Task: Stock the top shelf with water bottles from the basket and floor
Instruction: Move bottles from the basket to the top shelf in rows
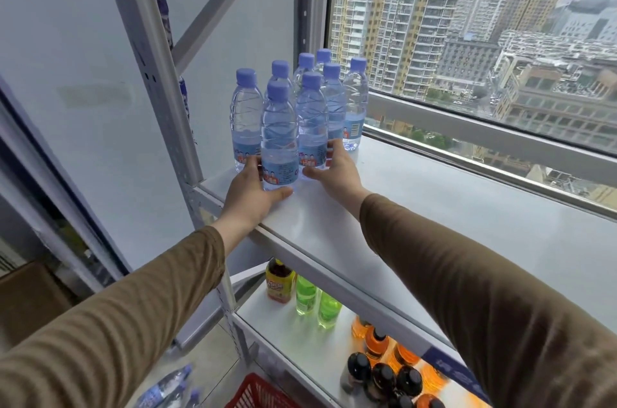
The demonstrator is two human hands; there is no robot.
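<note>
Several clear water bottles with blue caps (312,107) stand clustered at the left end of the white top shelf (450,204). My left hand (252,190) grips the base of the nearest bottle (279,140), thumb curled across its front. My right hand (337,170) holds the base of the bottle beside it (312,127), fingers round its right side. More water bottles (167,387) lie on the floor at the bottom left, next to the red basket (257,391).
The shelf's grey upright post (157,50) rises just left of the bottles. A window (484,40) runs behind the shelf. The lower shelf (287,330) holds a tea bottle, green, orange and dark-capped drinks. A brown box (30,300) sits at the left.
</note>
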